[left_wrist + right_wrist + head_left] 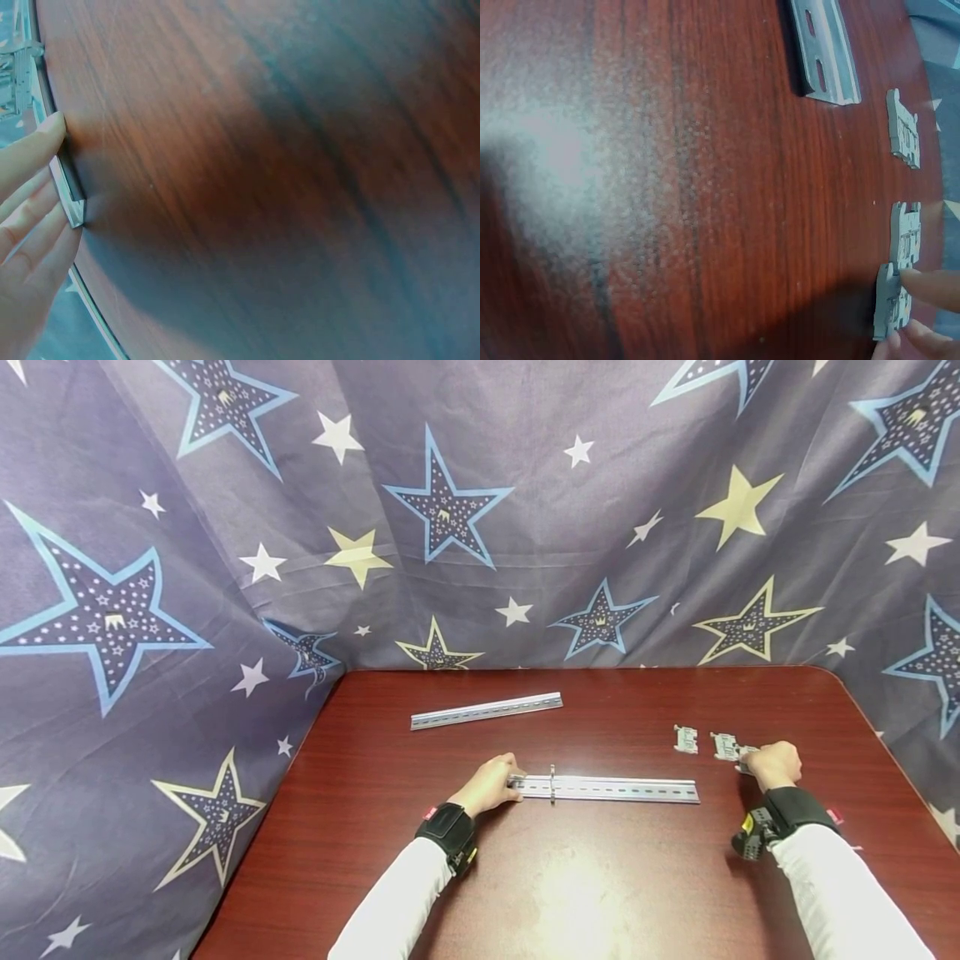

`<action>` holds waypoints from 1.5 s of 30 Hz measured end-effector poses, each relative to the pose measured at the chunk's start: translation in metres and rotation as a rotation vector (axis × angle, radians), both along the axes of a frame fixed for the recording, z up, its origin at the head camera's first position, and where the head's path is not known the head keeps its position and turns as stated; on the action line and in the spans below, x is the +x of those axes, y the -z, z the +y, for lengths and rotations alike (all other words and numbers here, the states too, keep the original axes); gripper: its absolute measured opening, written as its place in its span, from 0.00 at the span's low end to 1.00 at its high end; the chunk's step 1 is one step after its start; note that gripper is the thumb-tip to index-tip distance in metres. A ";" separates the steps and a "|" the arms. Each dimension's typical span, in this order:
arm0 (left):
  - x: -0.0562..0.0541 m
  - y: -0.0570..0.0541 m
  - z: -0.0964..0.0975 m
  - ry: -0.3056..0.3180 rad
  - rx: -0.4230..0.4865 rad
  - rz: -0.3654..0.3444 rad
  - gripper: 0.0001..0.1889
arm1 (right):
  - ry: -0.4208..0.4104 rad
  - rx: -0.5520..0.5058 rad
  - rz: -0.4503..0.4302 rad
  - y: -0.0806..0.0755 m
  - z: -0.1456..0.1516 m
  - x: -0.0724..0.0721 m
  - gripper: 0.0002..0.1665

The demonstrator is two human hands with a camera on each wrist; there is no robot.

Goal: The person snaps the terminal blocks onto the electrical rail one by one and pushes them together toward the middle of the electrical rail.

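Note:
A slotted metal DIN rail [630, 789] lies across the middle of the table. My left hand [486, 783] grips its left end, thumb on the near edge and fingers along the far one. Just right of those fingers, a thin grey terminal block [552, 785] stands across the rail. Off to the right, my right hand [776, 766] pinches another grey terminal block [885, 307] between thumb and fingers, low at the tabletop. That block overlaps a flat-lying terminal block [906, 232] beside it. One more terminal block [686, 739] lies a little to the left.
A second slotted rail [487, 711] lies slightly slanted at the back of the reddish-brown table [360, 827]. Behind the table's far edge hangs a grey-blue curtain [525, 527] printed with stars; it also runs along both sides.

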State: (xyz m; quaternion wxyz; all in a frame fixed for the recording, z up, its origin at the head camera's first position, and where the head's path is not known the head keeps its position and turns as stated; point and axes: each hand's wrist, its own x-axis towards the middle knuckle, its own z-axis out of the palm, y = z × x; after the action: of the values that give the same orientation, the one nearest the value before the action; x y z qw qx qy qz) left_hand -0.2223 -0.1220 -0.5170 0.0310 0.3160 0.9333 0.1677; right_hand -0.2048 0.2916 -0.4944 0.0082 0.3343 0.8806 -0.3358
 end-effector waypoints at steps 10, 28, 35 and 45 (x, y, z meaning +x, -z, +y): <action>0.000 0.000 -0.001 0.022 -0.014 0.024 0.16 | -0.031 0.038 0.038 -0.002 0.000 0.001 0.22; 0.000 -0.001 0.000 -0.022 0.010 -0.021 0.16 | 0.026 -0.009 0.012 -0.009 0.004 0.002 0.31; 0.001 -0.002 0.000 -0.030 0.019 -0.033 0.17 | 0.077 -0.166 0.095 -0.004 0.013 -0.009 0.25; -0.001 0.000 -0.001 -0.013 0.015 -0.014 0.17 | -0.015 -0.288 0.250 0.065 0.041 -0.051 0.25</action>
State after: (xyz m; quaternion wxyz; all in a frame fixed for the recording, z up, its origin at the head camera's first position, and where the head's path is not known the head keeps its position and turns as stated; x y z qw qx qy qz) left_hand -0.2233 -0.1231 -0.5171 0.0339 0.3089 0.9339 0.1768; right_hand -0.2562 0.3326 -0.5593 -0.0511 0.2789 0.8201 -0.4971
